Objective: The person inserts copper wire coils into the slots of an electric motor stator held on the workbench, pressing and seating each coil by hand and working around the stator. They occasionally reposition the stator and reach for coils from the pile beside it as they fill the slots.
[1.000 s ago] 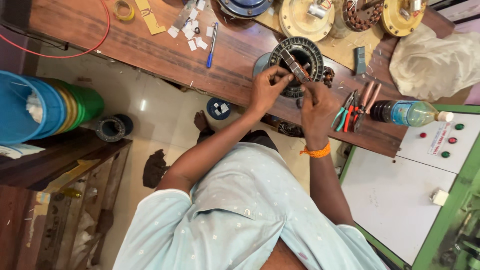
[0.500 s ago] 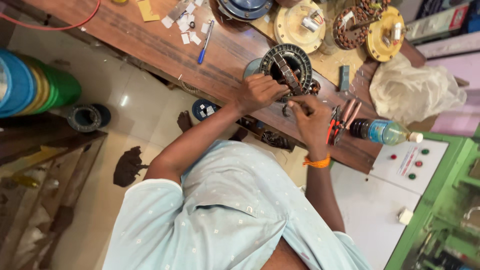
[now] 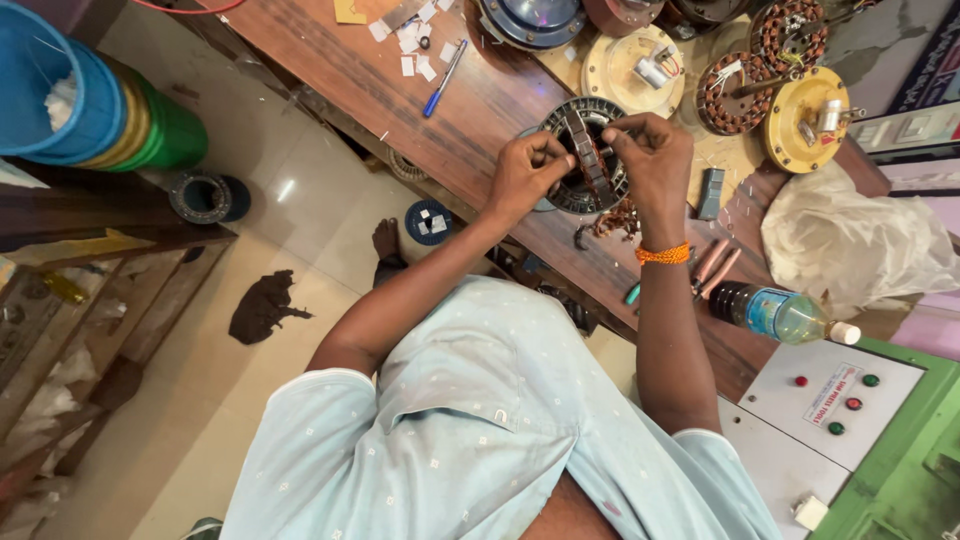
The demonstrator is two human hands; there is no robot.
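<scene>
Head view, near to far: pale blue shirt [image 3: 470, 430] lowest, both forearms reaching up to the wooden worktop [image 3: 360, 80]. Left hand [image 3: 525, 175] curled, fingers pinched on the near-left rim of a round dark stator ring [image 3: 590, 160]; right hand [image 3: 650, 160] with an orange wristband [image 3: 664, 254], fingers closed over its right rim. Ring lying flat mid-worktop, directly between both hands, each about equally close, a flat strip across it running near to far. Farther: blue pen [image 3: 443, 78], cream motor housing [image 3: 633, 70], copper-wound stator [image 3: 735, 92]. Toward the right edge, plastic bottle [image 3: 780, 312].
</scene>
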